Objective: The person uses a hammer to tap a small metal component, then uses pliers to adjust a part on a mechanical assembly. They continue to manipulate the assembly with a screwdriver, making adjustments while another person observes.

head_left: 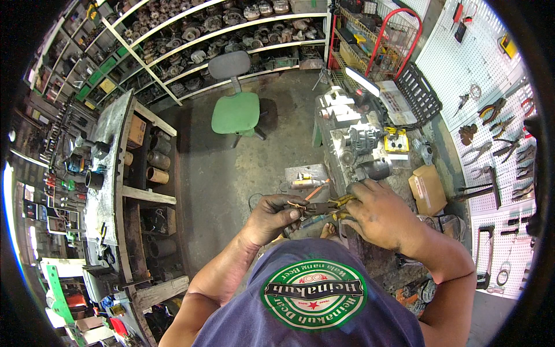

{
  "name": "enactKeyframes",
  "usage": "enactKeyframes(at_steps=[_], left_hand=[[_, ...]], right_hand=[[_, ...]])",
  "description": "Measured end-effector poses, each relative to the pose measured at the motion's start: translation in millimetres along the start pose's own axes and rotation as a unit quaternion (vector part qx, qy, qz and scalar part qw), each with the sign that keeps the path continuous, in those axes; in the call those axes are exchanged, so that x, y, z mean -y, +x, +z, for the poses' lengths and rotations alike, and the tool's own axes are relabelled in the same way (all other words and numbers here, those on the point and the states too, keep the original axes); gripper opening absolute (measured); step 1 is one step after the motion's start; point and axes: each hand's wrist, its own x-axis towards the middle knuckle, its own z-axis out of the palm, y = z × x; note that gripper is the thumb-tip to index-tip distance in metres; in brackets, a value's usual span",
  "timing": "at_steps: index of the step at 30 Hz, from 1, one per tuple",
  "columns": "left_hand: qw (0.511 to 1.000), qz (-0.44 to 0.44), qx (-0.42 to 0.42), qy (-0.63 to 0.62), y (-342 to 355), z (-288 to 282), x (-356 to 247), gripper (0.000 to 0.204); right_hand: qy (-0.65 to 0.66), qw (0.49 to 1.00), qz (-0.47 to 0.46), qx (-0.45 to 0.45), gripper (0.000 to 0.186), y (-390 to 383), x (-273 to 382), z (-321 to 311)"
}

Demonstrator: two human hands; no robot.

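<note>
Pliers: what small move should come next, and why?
Probably steady the copper-coloured wire in the left hand before squeezing the yellow-handled pliers: the right hand holds their jaws close to the left, and any grip on the wire is unclear.

Pliers (pixel 332 205) sit between the left hand (pixel 270 218) and the right hand (pixel 378 213). On the right-hand surface (pixel 400 194), an alternator (pixel 364 139) lies toward the left edge, a cylindrical part (pixel 373 169) just nearer, a small box (pixel 396 140) to its right, and a carton (pixel 428 191) near the right edge. Beyond that edge stands a pegboard (pixel 439 52). Between this and the left-hand surface (pixel 110 202), a chair (pixel 236 113) stands on the floor (pixel 219 168), before the shelves (pixel 306 44). Cylinders (pixel 157 175) lie beneath the left-hand surface's right edge.
</note>
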Motion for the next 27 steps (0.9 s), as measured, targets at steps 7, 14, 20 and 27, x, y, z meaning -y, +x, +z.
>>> enactKeyframes(at_steps=[7, 14, 20, 27], left_hand=[[0.998, 0.006, -0.018, 0.066, 0, 2, -1, 0.029], [0.987, 0.02, -0.018, 0.158, -2, -1, 0, 0.032], [0.989, 0.018, -0.029, 0.146, -1, -9, 2, 0.036], [0.998, 0.063, -0.013, -0.004, -2, -6, 14, 0.05]], right_hand=[[-0.044, 0.998, 0.003, 0.046, 0.025, -1, 6, -9], [0.099, 0.994, -0.008, 0.044, 0.029, -3, -12, 21], [0.364, 0.916, 0.138, 0.099, 0.041, 6, -10, 46], [0.238, 0.967, 0.074, -0.049, 0.035, 1, -10, 33]])
